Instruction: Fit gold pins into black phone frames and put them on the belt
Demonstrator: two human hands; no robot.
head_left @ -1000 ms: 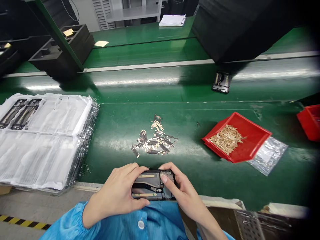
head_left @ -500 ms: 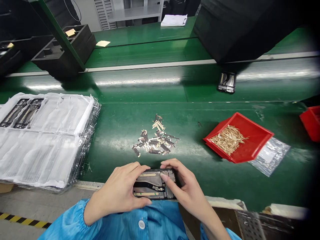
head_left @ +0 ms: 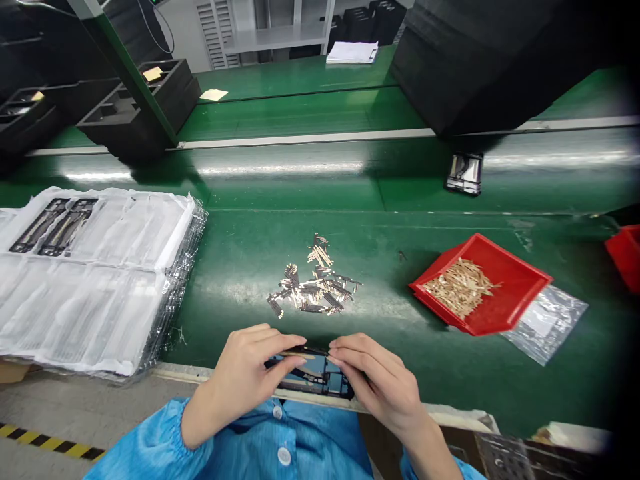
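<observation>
Close in front of my body, a dark phone frame (head_left: 320, 381) with a black flex cable across it is held tilted at the bench edge, blue showing in its shiny inner face. My left hand (head_left: 253, 360) pinches its far left edge between thumb and fingers. At the far right part, my right hand (head_left: 383, 373) has its thumb and fingertips closed on the same edge. Just beyond lies a loose pile of small black and gold strips (head_left: 315, 287) on the green bench. My fingers cover parts of the frame's upper edge.
To the left lie stacked clear trays (head_left: 100, 287) lined with white, with two phone frames (head_left: 67, 227) in one. On the right, a red bin (head_left: 520, 287) of tan strips rests by a plastic bag (head_left: 545, 323). Another phone part (head_left: 464, 175) lies farther back, near a dark covered block (head_left: 465, 67).
The phone frame has gone from lying face up to tilted. My left hand has shifted to its far edge, and my right thumb has moved from its inner face to that edge.
</observation>
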